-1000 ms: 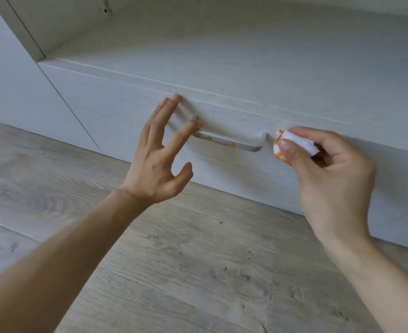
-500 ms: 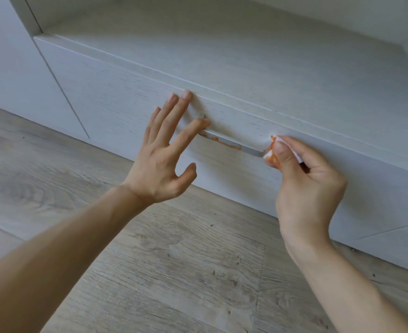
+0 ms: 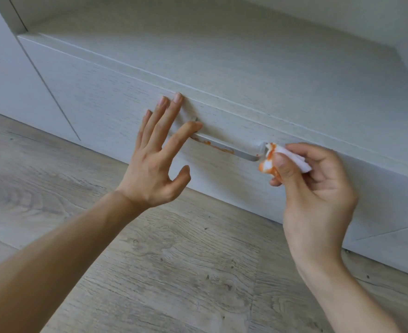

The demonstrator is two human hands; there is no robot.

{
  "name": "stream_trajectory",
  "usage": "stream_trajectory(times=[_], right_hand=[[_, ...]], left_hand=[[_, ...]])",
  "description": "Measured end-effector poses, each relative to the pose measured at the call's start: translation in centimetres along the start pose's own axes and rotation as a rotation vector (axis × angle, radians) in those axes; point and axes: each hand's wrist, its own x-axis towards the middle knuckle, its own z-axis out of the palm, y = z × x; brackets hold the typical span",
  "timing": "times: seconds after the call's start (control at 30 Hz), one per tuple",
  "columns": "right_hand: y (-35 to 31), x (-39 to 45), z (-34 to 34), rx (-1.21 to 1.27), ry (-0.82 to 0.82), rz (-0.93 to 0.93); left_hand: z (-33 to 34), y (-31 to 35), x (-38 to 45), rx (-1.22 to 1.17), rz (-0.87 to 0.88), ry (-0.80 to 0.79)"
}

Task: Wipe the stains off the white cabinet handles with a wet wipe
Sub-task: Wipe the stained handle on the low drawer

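The right hand (image 3: pixel 315 188) pinches the orange-smeared wet wipe (image 3: pixel 273 159) at the handle's (image 3: pixel 234 151) right end, the left hand (image 3: pixel 155 159) is spread open, and orange stains (image 3: pixel 212 146) remain.

A wood-look floor (image 3: pixel 164 272) in pale grey-brown planks fills the lower part of the view, its grain and dark knots plain, with plank seams running across it. It meets the base of a white, faintly wood-grained panel (image 3: pixel 3 75) at the left, which stands upright and is split by a thin vertical seam. Above, an open recess (image 3: pixel 246 44) has a flat, pale grained shelf as its bottom.
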Motion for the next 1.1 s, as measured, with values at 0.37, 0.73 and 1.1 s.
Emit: stream_trajectory(times=[0.37,0.73,1.1], right_hand=[[0.9,-0.6,1.8,-0.124,0.101,-0.062],[1.4,-1.4,-0.1,-0.525,-0.097,-0.507],[0.2,0.3,0.0,-0.393,-0.022,-0.045]], left_hand=[[0.5,0.2,0.0,0.024,-0.002,0.022],[1.0,0.0,0.0,0.022,-0.001,0.054],[0.7,0.0,0.0,0.038,-0.007,0.023]])
